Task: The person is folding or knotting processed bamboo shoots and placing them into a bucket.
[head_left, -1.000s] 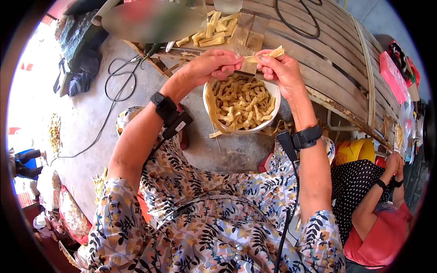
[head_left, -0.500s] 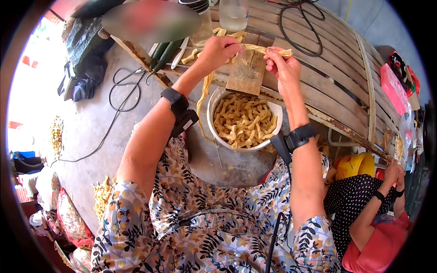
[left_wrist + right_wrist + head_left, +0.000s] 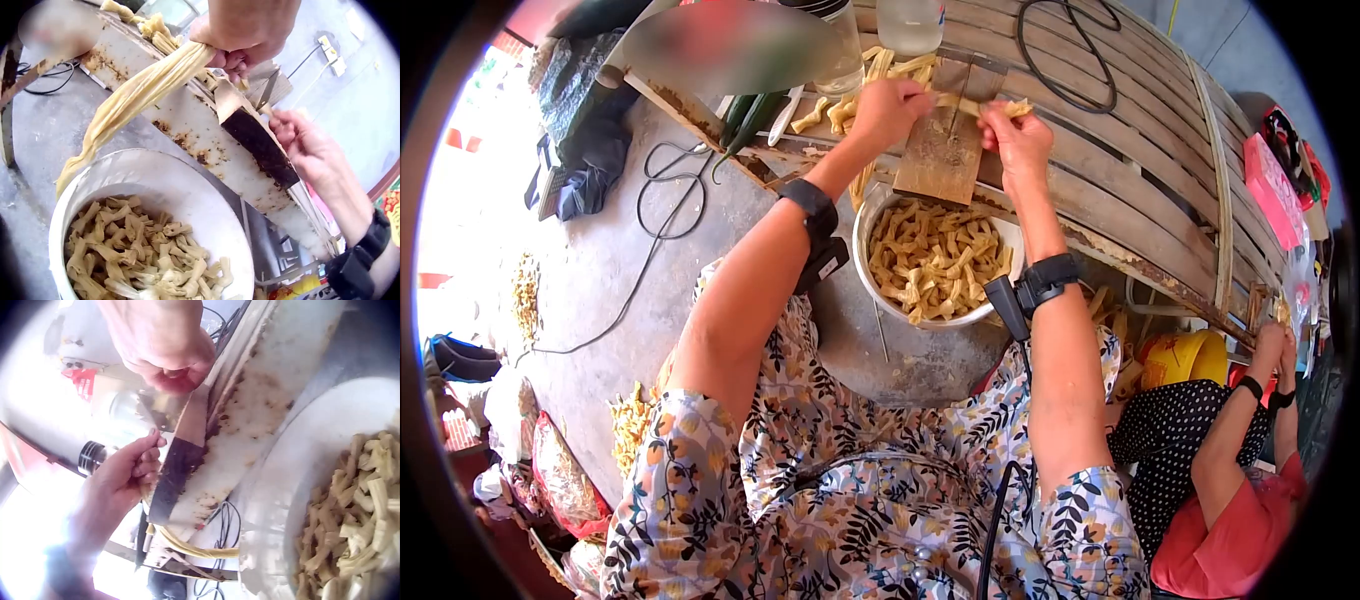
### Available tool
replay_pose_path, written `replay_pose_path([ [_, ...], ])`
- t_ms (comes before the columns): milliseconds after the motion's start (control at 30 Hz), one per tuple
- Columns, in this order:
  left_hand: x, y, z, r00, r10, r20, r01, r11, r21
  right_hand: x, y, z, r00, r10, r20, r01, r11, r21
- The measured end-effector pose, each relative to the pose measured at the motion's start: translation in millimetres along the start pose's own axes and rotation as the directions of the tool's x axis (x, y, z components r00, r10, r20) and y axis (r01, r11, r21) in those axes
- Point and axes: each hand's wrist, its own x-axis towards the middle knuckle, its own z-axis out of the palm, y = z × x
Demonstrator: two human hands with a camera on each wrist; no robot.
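Note:
A long, folded, pale-yellow strip (image 3: 134, 90), like bean-curd skin, trails from my left hand (image 3: 887, 112) down past the bucket's rim. My left fingers grip it, and a stretch of it spans to my right hand (image 3: 1017, 140). There the thumb and fingers pinch the strip near its bunched end (image 3: 1020, 107). Both hands are above a wooden board (image 3: 935, 165) at the slatted table's edge. An upright metal blade (image 3: 269, 90) stands on the board, between the hands. Below is a white bucket (image 3: 59, 231) holding many short knotted pieces (image 3: 940, 255).
More yellow pieces (image 3: 838, 112) lie on the slatted table (image 3: 1160, 150), beside a clear jar (image 3: 840, 60), a white-handled knife (image 3: 785, 118) and green cucumbers (image 3: 750, 125). A black cable (image 3: 1065, 50) loops across the slats. At right sits another person (image 3: 1230, 520) near a yellow bucket (image 3: 1185, 358).
Both hands have moved from over the bucket to over the board, with the strip drawn between them. Since half a second ago the left hand has shifted slightly right, closer to the right hand.

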Motion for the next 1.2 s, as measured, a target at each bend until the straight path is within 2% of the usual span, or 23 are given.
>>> replay_pose_path([
  [33, -2.3, -0.5, 2.2, 1.0, 0.003, -0.031, -0.002, 1.0, 0.028, -3.5, -2.5, -5.5, 0.996, -0.005, -0.093, -0.008, 0.99, -0.138],
  [133, -12.0, 12.3, -13.7, 0.99, -0.101, 0.094, 0.121, 0.964, -0.237, -26.1, -22.8, -9.6, 1.0, -0.008, -0.004, 0.007, 0.985, -0.175],
  [167, -20.7, 22.1, -21.2, 0.975, -0.083, 0.206, 0.146, 0.939, -0.312, -32.7, -25.2, -12.7, 0.994, -0.019, 0.106, 0.034, 0.989, -0.143],
  [200, -28.3, 27.6, -25.5, 0.959, -0.094, 0.269, 0.191, 0.912, -0.364, -41.9, -29.5, -14.9, 0.976, -0.041, 0.212, 0.105, 0.948, -0.3],
  [267, -46.2, 34.1, -29.4, 0.913, -0.104, 0.394, 0.292, 0.841, -0.455, -64.1, -36.2, -22.9, 0.908, -0.024, 0.417, 0.277, 0.781, -0.56],
  [300, -55.3, 38.5, -31.2, 0.894, -0.074, 0.441, 0.291, 0.845, -0.448, -71.8, -32.5, -27.8, 0.872, -0.041, 0.487, 0.337, 0.773, -0.538],
  [400, -72.5, 40.3, -22.8, 0.868, 0.052, 0.494, 0.215, 0.857, -0.469, -90.1, -36.0, -37.3, 0.885, -0.171, 0.432, 0.402, 0.748, -0.528],
  [433, -78.9, 44.2, -21.1, 0.855, 0.037, 0.518, 0.223, 0.875, -0.431, -89.7, -34.0, -35.2, 0.91, -0.116, 0.398, 0.266, 0.9, -0.345],
  [533, -92.6, 52.9, -9.8, 0.833, 0.049, 0.551, 0.219, 0.886, -0.41, -92.4, -36.3, -31.8, 0.925, 0.174, 0.339, -0.082, 0.96, -0.268],
  [667, -93.8, 50.2, -27.2, 0.766, 0.024, 0.642, 0.326, 0.846, -0.421, -86.5, -34.3, -41.4, 0.932, 0.001, 0.362, 0.072, 0.98, -0.188],
  [800, -97.6, 29.5, -19.0, 0.758, -0.043, 0.651, 0.342, 0.876, -0.339, -88.6, -24.9, -44.2, 0.903, -0.04, 0.427, 0.184, 0.936, -0.301],
  [900, -98.2, 26.6, -14.3, 0.865, -0.042, 0.5, 0.197, 0.944, -0.263, -90.1, -20.2, -42.9, 0.876, -0.136, 0.463, 0.303, 0.902, -0.308],
  [1000, -100.7, 32.5, -11.1, 0.921, -0.017, 0.39, 0.097, 0.978, -0.187, -90.2, -30.2, -38.8, 0.911, -0.092, 0.402, 0.2, 0.952, -0.234],
  [1100, -104.8, 34.2, -1.2, 0.945, 0.019, 0.325, 0.048, 0.979, -0.198, -89.1, -25.9, -45.4, 0.88, 0.139, 0.454, 0.012, 0.949, -0.316],
  [1133, -105.6, 34.3, 0.4, 0.951, 0.031, 0.306, 0.036, 0.976, -0.213, -89.0, -25.6, -45.2, 0.883, 0.115, 0.455, 0.056, 0.936, -0.346],
  [1200, -105.4, 37.1, -4.8, 0.907, 0.005, 0.421, 0.069, 0.984, -0.161, -90.0, -25.4, -43.5, 0.885, 0.07, 0.46, 0.14, 0.903, -0.407],
])
